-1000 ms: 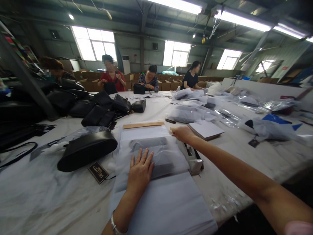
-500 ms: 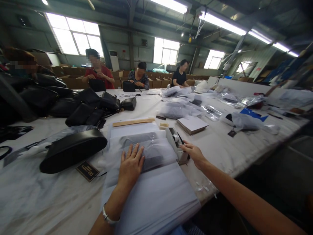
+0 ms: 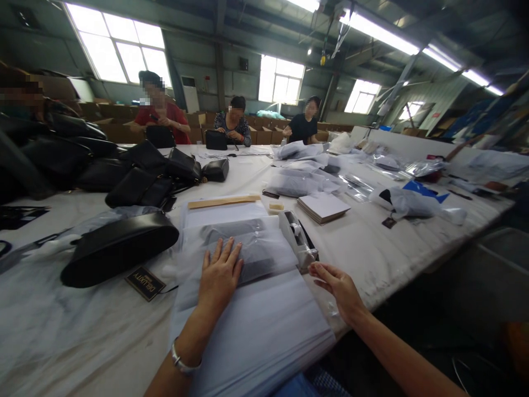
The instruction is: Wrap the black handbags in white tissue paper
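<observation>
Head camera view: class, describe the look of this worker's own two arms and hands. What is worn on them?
Both forearms are bare, with no sleeves and no gloves in view. The left hand has a thin silver bracelet around its wrist. The right hand shows no visible ring, watch or band. Fingernails look short and unpainted.

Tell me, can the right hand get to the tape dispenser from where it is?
Probably yes. The right hand hovers open just in front of the tape dispenser, with nothing between them. The left hand lies flat on the wrapped parcel beside it.
</observation>
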{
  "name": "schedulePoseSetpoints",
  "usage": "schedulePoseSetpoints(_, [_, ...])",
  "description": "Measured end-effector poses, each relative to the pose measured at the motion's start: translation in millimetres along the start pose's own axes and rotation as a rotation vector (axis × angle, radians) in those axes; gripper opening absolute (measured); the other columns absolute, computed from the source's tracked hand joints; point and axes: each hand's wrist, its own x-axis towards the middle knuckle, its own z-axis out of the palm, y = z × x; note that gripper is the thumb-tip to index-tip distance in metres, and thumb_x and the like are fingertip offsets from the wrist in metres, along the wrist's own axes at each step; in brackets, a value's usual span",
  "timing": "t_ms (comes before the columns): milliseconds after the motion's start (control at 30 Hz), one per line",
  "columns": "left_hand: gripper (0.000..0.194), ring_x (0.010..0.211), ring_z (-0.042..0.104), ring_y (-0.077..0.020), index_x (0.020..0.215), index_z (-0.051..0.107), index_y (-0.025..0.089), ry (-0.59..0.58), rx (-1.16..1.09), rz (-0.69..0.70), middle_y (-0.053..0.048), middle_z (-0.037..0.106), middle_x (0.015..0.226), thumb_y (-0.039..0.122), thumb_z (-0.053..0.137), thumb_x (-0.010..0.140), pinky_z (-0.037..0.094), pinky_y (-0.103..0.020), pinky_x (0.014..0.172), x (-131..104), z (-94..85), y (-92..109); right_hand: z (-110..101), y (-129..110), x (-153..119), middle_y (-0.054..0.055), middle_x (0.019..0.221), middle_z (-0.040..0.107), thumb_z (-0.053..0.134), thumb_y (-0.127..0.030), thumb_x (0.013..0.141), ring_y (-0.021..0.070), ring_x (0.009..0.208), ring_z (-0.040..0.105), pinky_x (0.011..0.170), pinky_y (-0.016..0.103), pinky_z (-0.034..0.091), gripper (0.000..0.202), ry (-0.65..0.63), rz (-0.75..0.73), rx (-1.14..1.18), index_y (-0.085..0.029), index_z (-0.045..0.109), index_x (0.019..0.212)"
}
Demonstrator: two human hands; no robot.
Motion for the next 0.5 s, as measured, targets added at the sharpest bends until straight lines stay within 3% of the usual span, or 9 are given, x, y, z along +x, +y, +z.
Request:
schedulePoseSetpoints(100, [0.044, 0.142, 0.034, -0.0329, 0.142, 0.048, 0.024, -0.003, 0.004, 0.001, -0.004, 0.042, 0.152, 0.032, 0.042, 0.100, 0.035, -0.058, 0.110, 0.4, -0.2, -0.1, -5.6, 8.5, 13.8, 0.006, 0.083, 0.074, 0.085, -0.051, 0.061, 0.0175, 0.073, 0.067, 0.070, 0.030, 0.055, 0.046, -0.028, 0.059, 0.004, -0.017, 0.077, 0.091])
schedulePoseSetpoints(200, [0.044, 0.142, 0.035, -0.0326, 0.142, 0.048, 0.024, -0.011, 0.004, -0.003, -0.004, 0.043, 0.152, 0.033, 0.043, 0.100, 0.035, -0.057, 0.109, 1.0, -1.4, -0.4, -18.1, 11.2, 31.9, 0.004, 0.074, 0.072, 0.080, -0.052, 0.064, 0.0147, 0.061, 0.062, 0.064, 0.029, 0.053, 0.042, -0.054, -0.077, -0.213, -0.016, 0.077, 0.085])
schedulePoseSetpoints(300, [0.044, 0.141, 0.036, -0.0327, 0.142, 0.049, 0.025, -0.025, 0.001, -0.006, -0.004, 0.044, 0.151, 0.033, 0.043, 0.099, 0.037, -0.057, 0.108, 1.5, -3.0, -0.9, -39.1, 5.6, 41.2, 0.004, 0.076, 0.074, 0.070, -0.052, 0.075, 0.0188, 0.064, 0.066, 0.065, 0.030, 0.052, 0.036, -0.081, -0.232, -0.570, -0.019, 0.077, 0.086])
schedulePoseSetpoints(400, [0.044, 0.142, 0.036, -0.0326, 0.142, 0.048, 0.026, -0.035, -0.009, -0.002, -0.004, 0.044, 0.151, 0.033, 0.043, 0.099, 0.038, -0.057, 0.108, 2.6, -5.2, -2.1, -56.6, -13.9, 38.9, 0.004, 0.092, 0.076, 0.058, -0.044, 0.087, 0.0225, 0.081, 0.070, 0.076, 0.033, 0.052, 0.028, -0.129, -0.513, -0.910, -0.026, 0.077, 0.097])
schedulePoseSetpoints(500, [0.046, 0.142, 0.036, -0.0318, 0.144, 0.045, 0.025, -0.044, -0.054, -0.005, -0.004, 0.045, 0.151, 0.034, 0.043, 0.099, 0.039, -0.056, 0.108, 4.8, -9.2, -4.9, -53.7, -46.6, 33.8, 0.004, 0.103, 0.075, 0.050, -0.035, 0.093, 0.0222, 0.093, 0.068, 0.081, 0.032, 0.049, 0.029, -0.279, -0.768, -1.143, -0.031, 0.074, 0.108])
